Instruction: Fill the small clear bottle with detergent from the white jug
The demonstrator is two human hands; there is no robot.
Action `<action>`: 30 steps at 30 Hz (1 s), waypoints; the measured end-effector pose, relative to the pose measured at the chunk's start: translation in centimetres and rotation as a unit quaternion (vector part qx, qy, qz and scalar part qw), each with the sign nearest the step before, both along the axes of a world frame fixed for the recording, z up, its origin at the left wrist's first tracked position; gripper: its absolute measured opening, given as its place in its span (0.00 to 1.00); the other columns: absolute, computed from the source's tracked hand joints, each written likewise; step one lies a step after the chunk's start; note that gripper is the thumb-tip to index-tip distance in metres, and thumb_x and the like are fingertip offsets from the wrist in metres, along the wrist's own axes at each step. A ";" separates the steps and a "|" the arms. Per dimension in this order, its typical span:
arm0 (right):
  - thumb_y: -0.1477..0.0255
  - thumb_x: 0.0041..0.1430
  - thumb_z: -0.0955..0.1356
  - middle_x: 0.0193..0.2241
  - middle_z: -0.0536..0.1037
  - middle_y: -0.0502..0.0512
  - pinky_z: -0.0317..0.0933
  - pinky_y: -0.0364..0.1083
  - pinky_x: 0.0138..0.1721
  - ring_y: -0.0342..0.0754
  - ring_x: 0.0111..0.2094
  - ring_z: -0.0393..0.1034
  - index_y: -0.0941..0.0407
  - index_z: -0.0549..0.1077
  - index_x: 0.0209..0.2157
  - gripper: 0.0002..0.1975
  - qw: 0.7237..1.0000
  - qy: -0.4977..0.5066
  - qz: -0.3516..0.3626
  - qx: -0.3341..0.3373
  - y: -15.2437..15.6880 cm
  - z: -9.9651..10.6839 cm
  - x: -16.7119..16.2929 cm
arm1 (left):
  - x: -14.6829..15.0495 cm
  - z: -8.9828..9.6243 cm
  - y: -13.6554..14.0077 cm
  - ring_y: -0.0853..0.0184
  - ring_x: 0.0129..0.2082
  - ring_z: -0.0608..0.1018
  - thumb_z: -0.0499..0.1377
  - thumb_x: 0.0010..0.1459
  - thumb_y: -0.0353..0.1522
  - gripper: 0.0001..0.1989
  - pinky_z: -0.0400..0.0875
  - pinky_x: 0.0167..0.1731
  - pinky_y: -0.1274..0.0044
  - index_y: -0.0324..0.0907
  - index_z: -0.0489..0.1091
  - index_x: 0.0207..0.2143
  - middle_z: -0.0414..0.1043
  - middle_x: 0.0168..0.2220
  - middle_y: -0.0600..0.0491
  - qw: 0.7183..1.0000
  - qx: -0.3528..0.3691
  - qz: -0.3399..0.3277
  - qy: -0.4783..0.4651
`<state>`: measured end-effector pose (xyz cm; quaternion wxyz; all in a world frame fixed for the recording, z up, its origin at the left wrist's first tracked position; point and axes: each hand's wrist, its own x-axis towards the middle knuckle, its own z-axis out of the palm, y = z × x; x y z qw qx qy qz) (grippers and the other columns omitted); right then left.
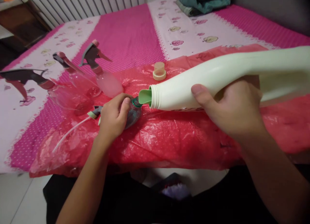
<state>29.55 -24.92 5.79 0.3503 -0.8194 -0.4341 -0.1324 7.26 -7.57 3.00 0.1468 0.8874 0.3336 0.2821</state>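
Observation:
My right hand [238, 106] grips the handle of a large pale-green detergent bottle [184, 85], tipped nearly level with its mouth to the left. Its green pouring spout [144, 96] meets the neck of a small dark-green spray bottle [134, 116]. Around that small bottle my left hand [115, 114] is closed, hiding part of it. Whether liquid flows cannot be seen. Just left of this hand lies a detached spray head [95, 111] with a white dip tube [70, 133]. A yellowish cap [159, 71] stands behind the spout.
Three clear pinkish spray bottles with dark triggers, one of them a spray bottle [108, 83] holding cloudy liquid, stand at left. Red plastic sheeting [169, 137] covers the near edge of a bed with a pink patterned sheet [128, 33]. Folded clothes [205, 3] lie at the back.

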 end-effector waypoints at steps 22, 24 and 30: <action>0.43 0.61 0.62 0.53 0.79 0.65 0.55 0.65 0.64 0.67 0.62 0.67 0.61 0.76 0.54 0.37 1.000 -0.007 -0.006 -0.030 0.1 0.1 0.1 | 0.3 -0.4 0.2 0.65 0.31 0.76 0.47 0.71 0.46 0.22 0.64 0.34 0.73 0.43 0.75 0.38 0.75 0.30 0.54 1.000 0.008 -0.005 -0.019; 0.44 0.61 0.62 0.53 0.79 0.65 0.56 0.64 0.64 0.68 0.61 0.67 0.60 0.76 0.54 0.36 1.000 -0.010 0.001 -0.020 0.1 0.0 0.2 | 0.2 -0.5 0.2 0.65 0.30 0.76 0.47 0.72 0.46 0.22 0.64 0.34 0.73 0.44 0.75 0.37 0.74 0.29 0.54 1.000 0.007 -0.004 -0.026; 0.47 0.62 0.63 0.49 0.81 0.66 0.57 0.63 0.63 0.67 0.58 0.70 0.61 0.79 0.50 0.33 1.000 -0.008 0.012 0.006 0.2 -0.1 0.2 | 0.1 -0.4 0.1 0.64 0.32 0.77 0.48 0.71 0.45 0.20 0.64 0.35 0.72 0.45 0.75 0.39 0.76 0.31 0.54 1.000 -0.003 0.000 -0.021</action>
